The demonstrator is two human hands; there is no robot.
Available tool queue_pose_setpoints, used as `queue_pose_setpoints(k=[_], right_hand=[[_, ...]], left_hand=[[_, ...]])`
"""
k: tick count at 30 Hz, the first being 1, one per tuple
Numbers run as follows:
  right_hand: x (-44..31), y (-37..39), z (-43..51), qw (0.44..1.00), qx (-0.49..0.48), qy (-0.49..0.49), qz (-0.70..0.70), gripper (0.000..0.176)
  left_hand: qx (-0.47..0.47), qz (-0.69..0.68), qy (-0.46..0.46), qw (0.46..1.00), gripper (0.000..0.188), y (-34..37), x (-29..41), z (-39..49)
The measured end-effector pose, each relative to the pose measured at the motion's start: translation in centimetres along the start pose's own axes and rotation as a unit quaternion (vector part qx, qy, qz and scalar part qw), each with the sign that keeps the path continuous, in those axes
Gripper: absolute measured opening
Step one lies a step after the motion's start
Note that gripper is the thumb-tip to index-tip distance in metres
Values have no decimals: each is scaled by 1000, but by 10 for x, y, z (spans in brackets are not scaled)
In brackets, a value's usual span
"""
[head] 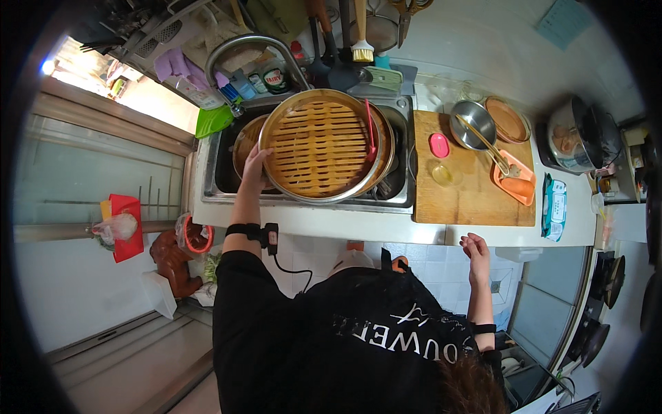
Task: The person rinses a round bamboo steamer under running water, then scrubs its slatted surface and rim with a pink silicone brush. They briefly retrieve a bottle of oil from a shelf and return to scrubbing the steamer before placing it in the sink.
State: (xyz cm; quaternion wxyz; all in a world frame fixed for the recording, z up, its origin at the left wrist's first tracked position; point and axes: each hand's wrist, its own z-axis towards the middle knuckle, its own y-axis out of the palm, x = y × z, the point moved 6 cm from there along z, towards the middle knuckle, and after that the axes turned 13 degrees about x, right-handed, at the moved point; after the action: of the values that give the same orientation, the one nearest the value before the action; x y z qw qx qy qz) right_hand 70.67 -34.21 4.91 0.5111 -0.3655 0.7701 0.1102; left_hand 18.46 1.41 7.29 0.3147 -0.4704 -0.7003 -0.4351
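Observation:
My left hand (pixel 255 164) grips the left rim of a round bamboo steamer basket (pixel 318 147) with a slatted base, its thumb over the rim. The basket lies over the steel sink (pixel 408 191), and a pink-red utensil (pixel 371 137) rests at its right inner side. Parts of other round vessels show beneath it, one at the left (pixel 243 155) and one at the right. My right hand (pixel 475 248) is off to the right, just before the counter's front edge, with fingers loosely curled and nothing seen in it.
On the wooden cutting board (pixel 476 209) stand a steel bowl (pixel 471 124) with chopsticks, a pink lid (pixel 439 145), a small clear cup (pixel 442 175) and an orange tray (pixel 517 191). A curved faucet (pixel 248 39) arches over the sink's back left. A teal packet (pixel 554 207) lies further right.

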Motion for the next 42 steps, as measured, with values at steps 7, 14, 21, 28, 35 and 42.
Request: queue_pose_setpoints(k=[7, 14, 21, 28, 35, 42], right_hand=[[-10, 21, -6, 1000, -3, 0, -12, 30], [-13, 33, -10, 1000, 0, -4, -15, 29], [-12, 28, -12, 999, 20, -14, -23, 28], [-111, 88, -47, 915, 87, -284, -273, 10], [-204, 351, -98, 715, -210, -606, -279, 18], [-157, 470, -45, 592, -163, -505, -606, 26]], left_hand=[[59, -20, -47, 997, 40, -14, -47, 10], [64, -12, -69, 996, 47, -18, -60, 15], [73, -2, -120, 990, 59, -34, -81, 24], [95, 35, -122, 987, 59, -46, -91, 24], [87, 28, -141, 986, 58, -43, -77, 5], [103, 51, -130, 985, 49, -50, -82, -17]])
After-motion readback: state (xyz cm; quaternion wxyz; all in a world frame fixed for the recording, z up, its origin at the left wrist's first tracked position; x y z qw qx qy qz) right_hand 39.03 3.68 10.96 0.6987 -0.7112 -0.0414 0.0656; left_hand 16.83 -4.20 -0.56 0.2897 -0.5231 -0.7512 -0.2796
